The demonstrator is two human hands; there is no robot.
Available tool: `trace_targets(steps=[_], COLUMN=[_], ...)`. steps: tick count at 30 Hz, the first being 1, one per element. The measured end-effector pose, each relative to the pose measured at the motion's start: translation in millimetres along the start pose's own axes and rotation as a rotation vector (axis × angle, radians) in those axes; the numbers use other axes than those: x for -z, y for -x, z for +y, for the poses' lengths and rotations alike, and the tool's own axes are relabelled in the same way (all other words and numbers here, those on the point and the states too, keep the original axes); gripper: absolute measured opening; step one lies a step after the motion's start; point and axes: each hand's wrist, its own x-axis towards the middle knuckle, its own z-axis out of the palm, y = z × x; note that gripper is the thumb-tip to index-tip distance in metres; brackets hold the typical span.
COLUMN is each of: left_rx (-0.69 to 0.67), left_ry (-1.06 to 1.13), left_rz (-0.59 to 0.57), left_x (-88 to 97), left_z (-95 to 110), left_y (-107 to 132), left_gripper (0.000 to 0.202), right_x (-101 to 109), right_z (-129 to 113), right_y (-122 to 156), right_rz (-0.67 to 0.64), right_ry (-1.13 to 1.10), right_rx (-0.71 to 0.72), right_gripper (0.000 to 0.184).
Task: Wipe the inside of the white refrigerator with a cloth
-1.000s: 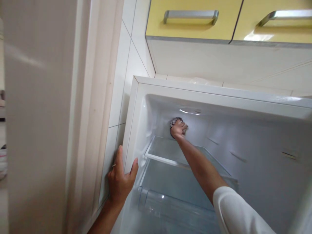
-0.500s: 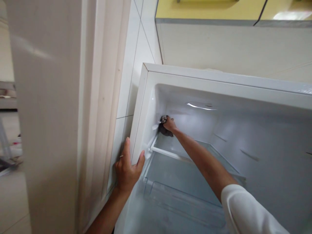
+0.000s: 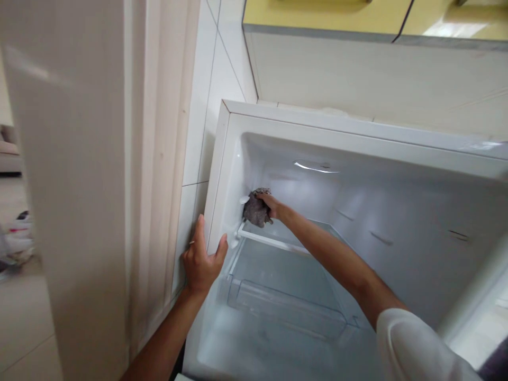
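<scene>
Inside the open refrigerator point(image 3: 400, 140), my right hand point(image 3: 271, 205) grips a crumpled grey-brown cloth point(image 3: 256, 210) against the left inner wall, just above the upper glass shelf point(image 3: 286, 233). Part of the cloth hangs below my fingers, and some fingers are hidden behind it. My left hand point(image 3: 204, 262) rests on the left front edge of the refrigerator, thumb and fingers apart on either side of the frame, holding no loose thing. A ring shows on one of its fingers.
A clear plastic drawer point(image 3: 286, 312) sits below the shelf. White shelf supports point(image 3: 235, 239) stick out of the left wall. A pale door frame point(image 3: 166, 159) and white tiles point(image 3: 198, 106) stand close on the left. Yellow cabinets point(image 3: 317, 13) hang above.
My right hand has shifted slightly with the cloth, which now shows more of its spread surface. The view has moved a little to the right. My left hand stays on the refrigerator's edge.
</scene>
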Motion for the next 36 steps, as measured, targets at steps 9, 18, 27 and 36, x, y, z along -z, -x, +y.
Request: trace_targets(steps=[9, 18, 27, 36], left_rx=[0.094, 0.105, 0.182, 0.162], left_ry=[0.024, 0.031, 0.076, 0.050], left_rz=[-0.030, -0.034, -0.059, -0.067], left_x=[-2.6, -3.2, -2.6, -3.6], left_z=[-1.3, -1.4, -3.2, -5.0], left_y=[1.6, 2.2, 2.8, 4.0], left_gripper=[0.076, 0.078, 0.077, 0.080], right_x=[-6.3, 1.8, 76.3, 133.1], right_z=[-19.2, -0.8, 36.7, 80.6], right_y=[43.4, 32.7, 6.1, 30.2], right_rz=[0.114, 0.145, 0.256, 0.375], right_ry=[0.289, 0.774, 0.993, 1.173], right_rx=[0.114, 0.023, -0.248, -0.169], right_gripper=[0.034, 0.054, 0.043, 0.045])
